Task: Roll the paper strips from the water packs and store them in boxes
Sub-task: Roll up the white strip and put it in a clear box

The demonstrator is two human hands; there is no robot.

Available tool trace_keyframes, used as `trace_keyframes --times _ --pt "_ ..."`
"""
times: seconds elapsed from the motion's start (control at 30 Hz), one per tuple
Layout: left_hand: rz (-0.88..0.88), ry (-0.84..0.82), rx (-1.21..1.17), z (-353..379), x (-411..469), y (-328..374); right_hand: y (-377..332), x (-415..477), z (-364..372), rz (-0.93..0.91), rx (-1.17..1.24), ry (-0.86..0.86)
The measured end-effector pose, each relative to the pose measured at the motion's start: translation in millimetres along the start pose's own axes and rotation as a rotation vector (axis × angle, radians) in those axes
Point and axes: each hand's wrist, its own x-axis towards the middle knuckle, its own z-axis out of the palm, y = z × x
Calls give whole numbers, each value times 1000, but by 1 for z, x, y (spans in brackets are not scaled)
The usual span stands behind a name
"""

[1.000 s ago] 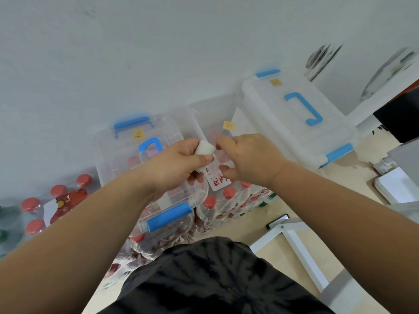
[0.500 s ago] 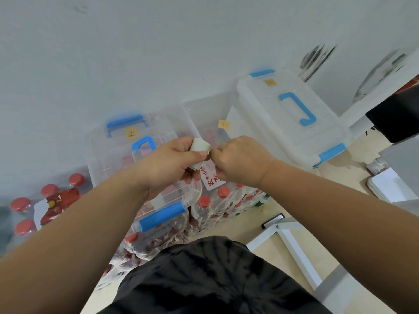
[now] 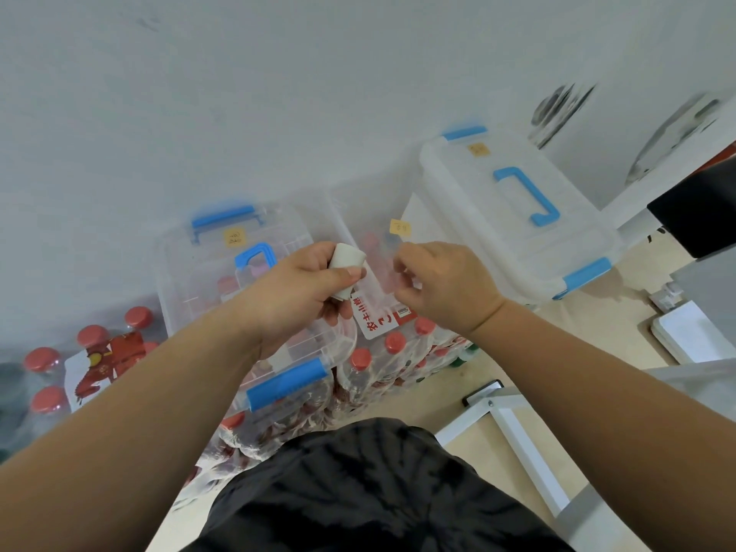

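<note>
My left hand [image 3: 298,292] grips a white roll of paper strip [image 3: 345,261] between thumb and fingers. The strip's loose end [image 3: 374,318], printed in red, hangs below the roll. My right hand [image 3: 442,284] is a short gap to the right of the roll, and its curled fingers meet the upper edge of that loose end. Under my hands stands a clear box with blue latches [image 3: 207,280], its lid on. Beside it is an open clear box [image 3: 358,211]. A larger closed box [image 3: 517,225] sits to the right. The boxes rest on packs of red-capped water bottles [image 3: 392,346].
More wrapped red-capped bottles [image 3: 44,362] lie at the far left against the pale wall. A white metal frame [image 3: 517,428] and a small dark object [image 3: 482,392] are on the beige floor at the right. My black shirt fills the bottom.
My right hand has drawn away from the roll to the right, opening a gap. My left hand keeps hold of the roll and has tipped it slightly.
</note>
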Motion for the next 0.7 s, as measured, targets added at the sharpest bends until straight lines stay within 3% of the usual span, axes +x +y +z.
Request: trace_keyframes --times 0.17,0.53,0.7 --pt "-22 -30 29 1 5 -2 7 -11 1 11 79 -115" --pt "-21 -25 55 1 9 0 17 17 -14 -15 18 -384" --pt "-3 -4 64 1 9 3 16 25 -16 -95 -7 -332"
